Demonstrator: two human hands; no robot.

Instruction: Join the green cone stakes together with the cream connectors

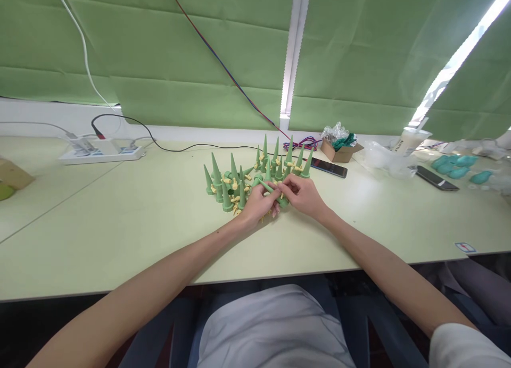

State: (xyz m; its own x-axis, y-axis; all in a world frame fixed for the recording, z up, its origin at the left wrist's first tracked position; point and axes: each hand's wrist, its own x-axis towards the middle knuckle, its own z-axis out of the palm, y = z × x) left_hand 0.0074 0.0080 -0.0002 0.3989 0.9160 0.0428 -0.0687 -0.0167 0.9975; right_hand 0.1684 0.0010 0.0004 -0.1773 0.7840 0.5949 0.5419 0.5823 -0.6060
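Note:
My left hand (259,204) is closed around a green cone-shaped piece (265,186), whose narrow tip points up and to the left. At the cone's wider end, the fingers of my right hand (304,194) are pinched together. A bit of yellow shows by those fingertips, but what they grip is mostly hidden. Just beyond both hands several green cones (216,171) stand upright on the table, with small yellow pieces (235,184) on and among them. A few cones lie tilted. More yellow pieces lie partly under my left hand.
Behind the cones on the table (159,240) are a phone (329,167) and a small cardboard box (339,152). At right are a cup (409,142), plastic wrap, a second phone (437,178) and teal pieces (457,172). A power strip (104,152) with cables sits at left.

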